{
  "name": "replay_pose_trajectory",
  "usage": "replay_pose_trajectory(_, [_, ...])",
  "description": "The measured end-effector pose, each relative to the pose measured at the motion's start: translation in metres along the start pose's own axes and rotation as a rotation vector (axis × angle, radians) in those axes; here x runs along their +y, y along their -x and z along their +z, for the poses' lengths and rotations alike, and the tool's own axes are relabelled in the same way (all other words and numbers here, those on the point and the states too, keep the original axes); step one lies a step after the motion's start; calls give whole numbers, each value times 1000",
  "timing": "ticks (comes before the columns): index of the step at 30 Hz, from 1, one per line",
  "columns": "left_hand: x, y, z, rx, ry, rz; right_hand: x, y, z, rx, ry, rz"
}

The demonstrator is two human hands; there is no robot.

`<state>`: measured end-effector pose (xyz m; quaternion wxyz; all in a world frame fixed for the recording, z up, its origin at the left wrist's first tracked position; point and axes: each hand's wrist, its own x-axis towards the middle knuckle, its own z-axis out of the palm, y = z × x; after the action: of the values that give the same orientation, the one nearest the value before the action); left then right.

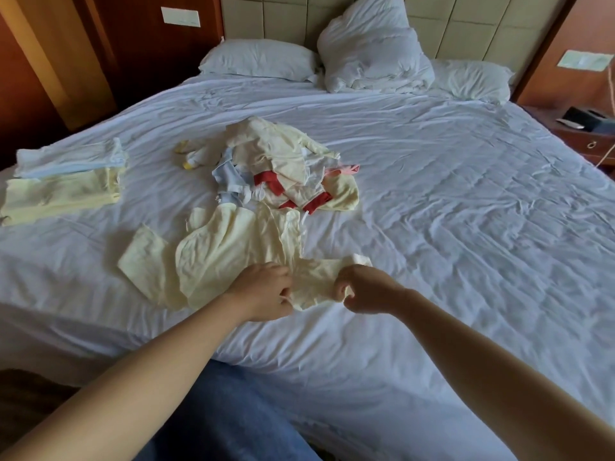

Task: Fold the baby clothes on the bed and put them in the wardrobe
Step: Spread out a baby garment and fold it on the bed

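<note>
Both hands, left hand [263,291] and right hand [362,289], are pinching a pale yellow cotton baby garment [233,257]; uneven pulling risks crooked folding.

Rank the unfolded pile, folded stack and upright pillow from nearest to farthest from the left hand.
1. Unfolded pile, just beyond the left hand.
2. Folded stack, far to the left.
3. Upright pillow, against the headboard.

Matt, creased cotton-like sheet [432,201]; soft pale cloth garment [233,257] (thin, wrinkled); glossy wood panel [109,44] at upper left; padded headboard [466,28].
</note>
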<state>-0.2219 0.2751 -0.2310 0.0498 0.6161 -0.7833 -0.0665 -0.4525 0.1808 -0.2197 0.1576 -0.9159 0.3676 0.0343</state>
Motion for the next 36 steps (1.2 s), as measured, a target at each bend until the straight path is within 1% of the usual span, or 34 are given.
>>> replay_pose_trajectory(1, [1, -2, -1, 2, 2, -10, 0, 4, 2, 20, -112, 28])
replay_pose_trajectory(3, [4, -6, -3, 27, 17, -29, 2, 8, -3, 161, -309, 110])
replay_pose_trajectory(4, [6, -8, -4, 60, 17, -29, 4, 7, -6, 240, -339, 154])
replay_pose_trajectory(5, [8, -11, -4, 99, 7, -22, 7, 4, -8, 310, -319, 201])
replay_pose_trajectory(7, [14, -17, -2, 158, -14, -11, 14, -4, -9, 390, -219, 275])
replay_pose_trajectory(8, [16, -20, -1, 165, -11, -9, 18, -8, -8, 384, -187, 302])
replay_pose_trajectory(11, [23, -28, 4, 125, 35, -5, 26, -19, -1, 225, -172, 368])
replay_pose_trajectory(13, [25, -30, 8, 112, 59, -13, 28, -21, 4, 155, -154, 380])
replay_pose_trajectory(15, [25, -32, 11, 96, 82, -32, 28, -22, 7, 155, -117, 393])
replay_pose_trajectory(17, [26, -34, 12, 102, 95, -41, 28, -23, 5, 204, -110, 419])
replay_pose_trajectory(19, [24, -37, 13, 125, 99, -52, 27, -23, -3, 259, -251, 467])
replay_pose_trajectory(20, [24, -39, 14, 134, 109, -61, 28, -22, -7, 286, -375, 491])
replay_pose_trajectory(23, [25, -44, 18, 152, 96, -72, 33, -18, -18, 408, -871, 540])
replay_pose_trajectory(24, [25, -46, 21, 160, 60, -62, 34, -16, -19, 456, -977, 573])
replay_pose_trajectory(25, [26, -48, 23, 164, 17, -54, 36, -16, -19, 501, -1026, 615])
replay_pose_trajectory(26, [27, -49, 26, 174, -19, -52, 37, -16, -18, 535, -1013, 657])
replay_pose_trajectory(27, [29, -49, 28, 192, -54, -53, 40, -17, -15, 559, -944, 681])
replay_pose_trajectory(29, [30, -52, 33, 250, -146, -44, 45, -16, -8, 566, -686, 662])
replay_pose_trajectory(32, [28, -50, 45, 229, -254, -52, 51, -12, 8, 483, -258, 569])
replay_pose_trajectory(34, [32, -46, 49, 131, -203, -81, 54, -11, 16, 375, -59, 544])
replay_pose_trajectory(36, [35, -43, 47, 69, -67, -115, 55, -11, 20, 318, 138, 495])
